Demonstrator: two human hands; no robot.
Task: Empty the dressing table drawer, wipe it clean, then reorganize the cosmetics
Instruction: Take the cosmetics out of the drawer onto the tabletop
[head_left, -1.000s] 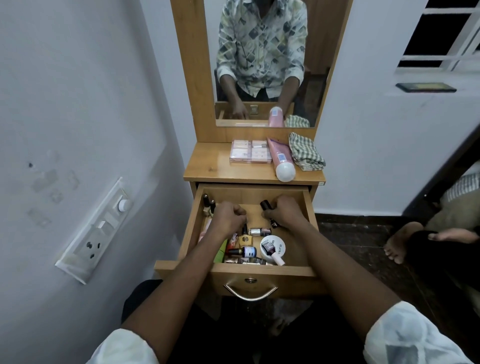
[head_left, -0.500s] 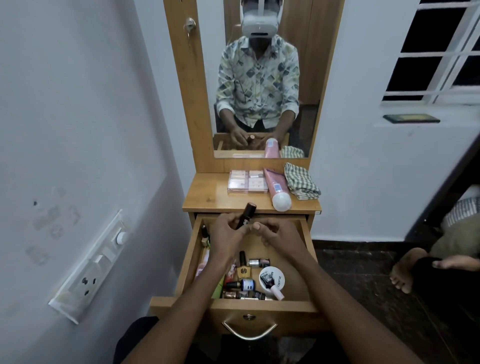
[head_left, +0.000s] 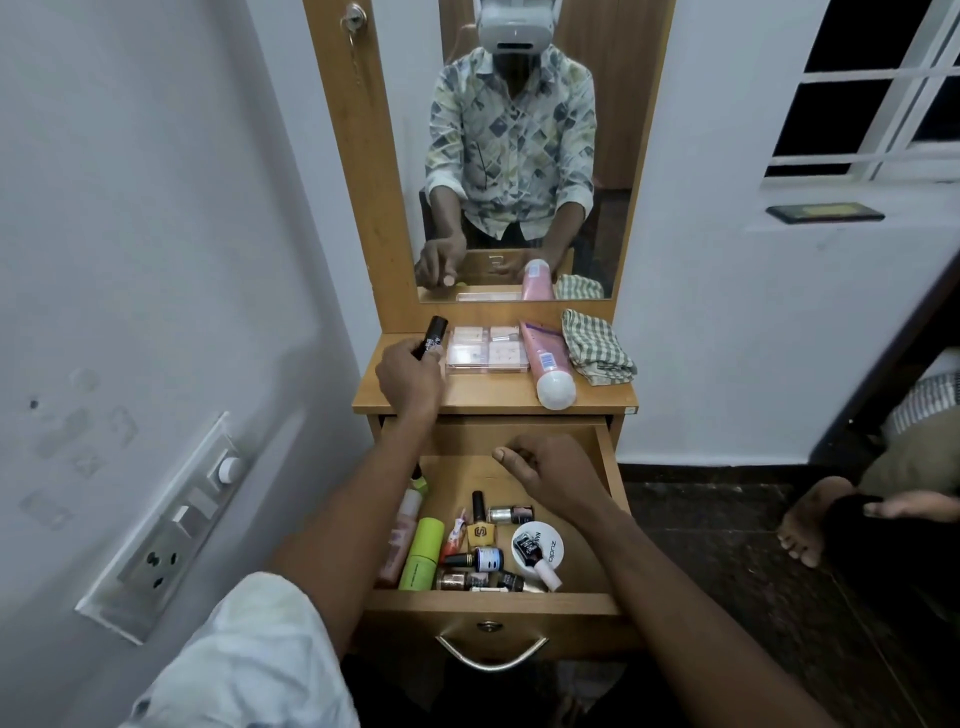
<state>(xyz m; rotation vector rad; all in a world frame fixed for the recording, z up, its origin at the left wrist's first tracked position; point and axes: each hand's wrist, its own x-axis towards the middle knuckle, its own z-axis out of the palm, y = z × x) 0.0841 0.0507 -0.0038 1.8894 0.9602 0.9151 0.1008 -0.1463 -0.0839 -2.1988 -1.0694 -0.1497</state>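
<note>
The wooden drawer (head_left: 608, 457) is pulled out and holds several cosmetics: nail polish bottles (head_left: 480, 558), a green tube (head_left: 423, 553) and a round white jar (head_left: 537, 543). My left hand (head_left: 410, 376) is over the left of the tabletop (head_left: 488, 397), shut on a black tube (head_left: 432, 338) held upright. My right hand (head_left: 548, 467) hovers in the drawer's back part, fingers curled, nothing visible in it. On the tabletop lie a clear palette case (head_left: 485, 351), a pink tube (head_left: 545, 364) and a checked cloth (head_left: 597, 348).
A mirror (head_left: 519, 150) rises behind the tabletop. A switch panel (head_left: 171, 525) is on the left wall. A person's bare feet (head_left: 810, 519) rest on the dark floor at the right. A dark flat object (head_left: 823, 212) lies on the window ledge.
My left hand has lifted the black tube out of the drawer and carried it up and left over the tabletop. My right hand has let go and stayed over the drawer.
</note>
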